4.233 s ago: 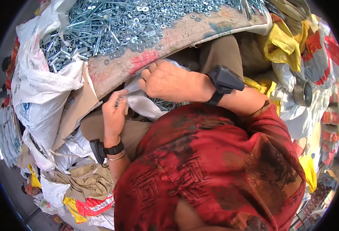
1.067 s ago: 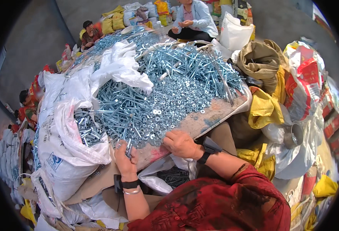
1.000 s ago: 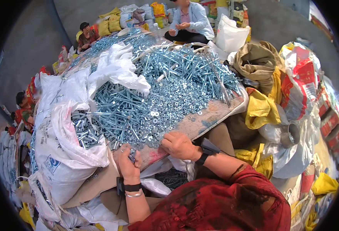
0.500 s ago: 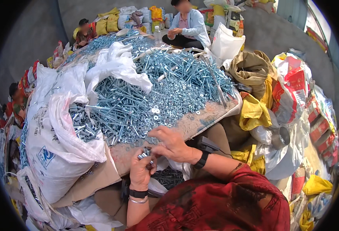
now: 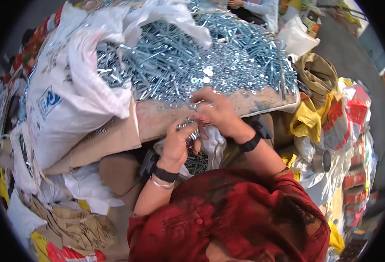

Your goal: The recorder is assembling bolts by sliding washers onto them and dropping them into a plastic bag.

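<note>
My left hand (image 5: 178, 142) is closed round several small shiny metal sleeves (image 5: 188, 124), held in front of the board's near edge. Close above it, my right hand (image 5: 220, 114) has its fingers curled, blurred by motion. A small ring like a washer (image 5: 194, 106) shows at its fingertips. Just beyond lie loose washers and nuts (image 5: 227, 65) in a spread on the board (image 5: 157, 115). Long threaded bolts (image 5: 164, 48) are heaped behind and to the left. A white woven sack (image 5: 81, 94) at the left lies open, with metal sleeves (image 5: 109, 65) at its mouth.
Metal rods (image 5: 282, 74) lean at the board's right end. Brown (image 5: 317, 74) and yellow (image 5: 305, 118) sacks stand at the right, near a metal cup (image 5: 321, 161). Below my hands lies a white bag with dark metal pieces (image 5: 196, 162). Another person's hand (image 5: 235, 3) shows at the far edge.
The view has tilted down, so the board and piles sit higher in it. My right hand has shifted slightly off the left hand's sleeves, its fingers curling in. The left hand keeps its grip.
</note>
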### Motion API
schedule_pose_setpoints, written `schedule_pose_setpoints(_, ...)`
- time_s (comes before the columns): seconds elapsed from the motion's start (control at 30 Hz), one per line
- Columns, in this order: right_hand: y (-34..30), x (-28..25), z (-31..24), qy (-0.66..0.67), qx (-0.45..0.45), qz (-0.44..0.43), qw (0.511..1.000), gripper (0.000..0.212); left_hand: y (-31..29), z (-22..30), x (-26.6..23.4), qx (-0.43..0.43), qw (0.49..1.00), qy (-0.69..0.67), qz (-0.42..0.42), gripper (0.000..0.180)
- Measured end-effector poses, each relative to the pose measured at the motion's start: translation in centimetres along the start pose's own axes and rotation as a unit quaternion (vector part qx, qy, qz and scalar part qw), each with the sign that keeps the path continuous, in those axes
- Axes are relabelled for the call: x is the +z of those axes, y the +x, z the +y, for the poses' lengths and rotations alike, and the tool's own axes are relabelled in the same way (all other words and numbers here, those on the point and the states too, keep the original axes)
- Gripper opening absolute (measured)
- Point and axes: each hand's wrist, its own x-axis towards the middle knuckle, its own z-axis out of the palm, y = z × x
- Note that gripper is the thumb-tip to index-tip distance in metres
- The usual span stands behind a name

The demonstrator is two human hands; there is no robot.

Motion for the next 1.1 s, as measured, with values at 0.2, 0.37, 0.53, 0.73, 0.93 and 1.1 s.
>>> schedule_pose_setpoints(0.2, 3.1, -1.6, 1.9, 0.037, 0.090, 0.165, 0.982, 0.024, -0.2, 1.1, -2.6, 0.024, 0.990, -0.135, -0.018, 0.019)
schedule_pose_setpoints(0.37, 9.2, -1.6, 4.7, -0.193, 0.011, 0.168, 0.967, 0.021, 0.2, 1.8, -2.3, 0.078, 0.983, -0.165, 0.009, 0.016)
schedule_pose_setpoints(0.53, 13.6, 0.5, 6.4, -0.415, -0.076, 0.131, 0.897, 0.018, -0.3, 1.9, -3.2, 0.059, 0.991, -0.116, 0.040, 0.017)
schedule_pose_setpoints(0.73, 13.9, -0.2, 5.4, -0.479, -0.074, 0.043, 0.874, 0.014, 0.2, 2.1, -3.1, 0.021, 0.992, -0.124, 0.028, 0.025)
schedule_pose_setpoints(0.93, 9.7, -3.4, 0.3, -0.320, -0.163, 0.230, 0.904, 0.010, 0.9, 2.0, -2.4, 0.034, 0.990, -0.138, 0.016, 0.029)
schedule_pose_setpoints(1.1, 2.3, -4.1, -3.8, -0.020, -0.060, 0.266, 0.962, 0.006, 0.7, 1.1, -3.5, 0.012, 0.985, -0.167, 0.050, 0.025)
